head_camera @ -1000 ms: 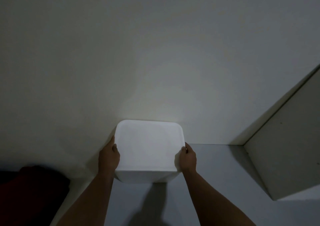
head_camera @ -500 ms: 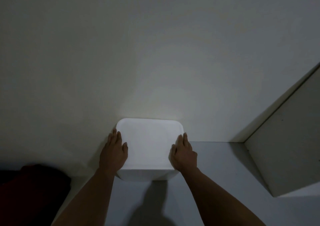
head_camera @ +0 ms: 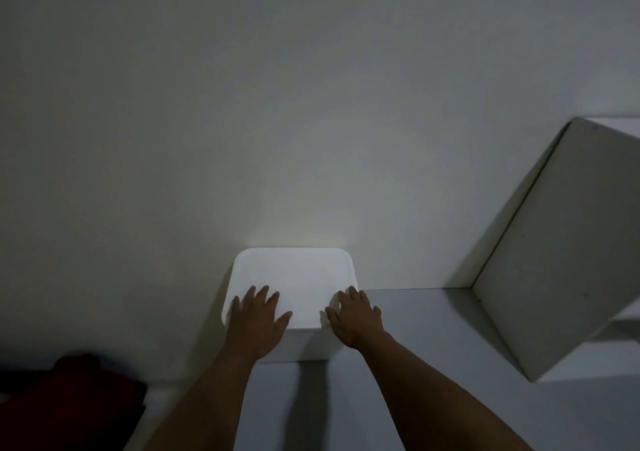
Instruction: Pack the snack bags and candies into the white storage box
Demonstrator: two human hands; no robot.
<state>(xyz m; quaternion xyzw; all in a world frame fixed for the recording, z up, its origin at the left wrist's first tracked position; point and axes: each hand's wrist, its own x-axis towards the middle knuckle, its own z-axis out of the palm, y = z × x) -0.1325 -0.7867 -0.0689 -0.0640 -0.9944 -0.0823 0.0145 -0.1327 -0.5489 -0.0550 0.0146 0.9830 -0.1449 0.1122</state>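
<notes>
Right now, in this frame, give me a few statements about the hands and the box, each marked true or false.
1. Both hands lie flat on the box top. True.
2. The left hand holds a snack bag. False: it is empty, fingers spread on the box.
3. The box stands against the wall. True.
4. The box is open. False: its top is closed, and the right hand lies at its right edge.

A plain pale wall [head_camera: 277, 87] filled most of the dim frame. A grey-white shelf surface [head_camera: 433, 364] ran along the bottom, an upright white panel [head_camera: 561, 260] at right, something dark red [head_camera: 69, 402] lower left.
</notes>
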